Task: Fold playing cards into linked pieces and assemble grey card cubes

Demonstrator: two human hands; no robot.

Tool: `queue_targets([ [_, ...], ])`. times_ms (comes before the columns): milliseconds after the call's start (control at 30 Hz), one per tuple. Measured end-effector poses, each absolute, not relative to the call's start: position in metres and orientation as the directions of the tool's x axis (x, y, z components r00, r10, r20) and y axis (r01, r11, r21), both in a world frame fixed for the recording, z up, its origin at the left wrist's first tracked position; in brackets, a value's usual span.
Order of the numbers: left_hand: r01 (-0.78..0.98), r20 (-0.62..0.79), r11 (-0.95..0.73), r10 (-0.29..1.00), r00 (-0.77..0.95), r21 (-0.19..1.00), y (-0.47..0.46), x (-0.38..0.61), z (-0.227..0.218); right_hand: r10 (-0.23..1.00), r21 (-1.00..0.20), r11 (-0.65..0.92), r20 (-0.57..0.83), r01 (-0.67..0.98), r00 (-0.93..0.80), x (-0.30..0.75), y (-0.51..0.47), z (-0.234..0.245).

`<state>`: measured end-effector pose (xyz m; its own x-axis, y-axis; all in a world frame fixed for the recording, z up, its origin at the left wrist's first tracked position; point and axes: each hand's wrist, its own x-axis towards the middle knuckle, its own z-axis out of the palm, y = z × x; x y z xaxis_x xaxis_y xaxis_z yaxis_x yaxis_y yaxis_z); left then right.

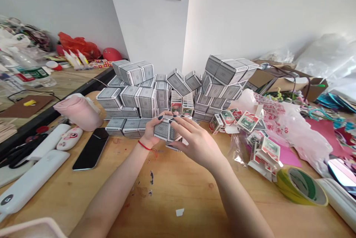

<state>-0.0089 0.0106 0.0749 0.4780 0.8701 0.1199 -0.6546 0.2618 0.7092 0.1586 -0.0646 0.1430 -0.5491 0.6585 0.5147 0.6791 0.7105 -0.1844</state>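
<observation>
Both my hands hold a small grey-patterned box [164, 129] just above the wooden table [172, 189]. My left hand [151, 132] wraps round its left side, thumb on top, with a red string at the wrist. My right hand [194, 139] covers its right side, fingers curled over the top edge. Right behind stands a big heap of the same grey boxes [139, 97], stacked in rows, with a second heap [225, 78] to the right. Between the heaps are a few green and red printed packs [182, 105].
Loose green-and-red packs [247, 121] and plastic wrap lie at the right, near a tape roll [302, 186]. A black phone [91, 149], white cases [33, 178] and a pink roll [79, 111] lie at the left. A scrap of paper [180, 212] lies near me.
</observation>
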Motion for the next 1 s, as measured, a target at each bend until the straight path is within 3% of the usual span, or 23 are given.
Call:
queue_targets([
  [333,-0.659,-0.022,0.401,0.863,0.504,0.636,0.007,-0.003,0.075,0.651,-0.124,0.708,0.494,0.695,-0.576,0.16,-0.062,0.142],
  [700,-0.693,-0.135,0.418,0.895,0.426,0.588,0.01,-0.003,0.069,0.668,-0.186,0.69,0.534,0.7,-0.518,0.16,-0.059,0.138],
  [1000,-0.713,-0.113,0.404,0.901,0.419,0.573,0.01,0.002,0.072,0.672,-0.102,0.683,0.476,0.724,-0.567,0.159,-0.055,0.135],
])
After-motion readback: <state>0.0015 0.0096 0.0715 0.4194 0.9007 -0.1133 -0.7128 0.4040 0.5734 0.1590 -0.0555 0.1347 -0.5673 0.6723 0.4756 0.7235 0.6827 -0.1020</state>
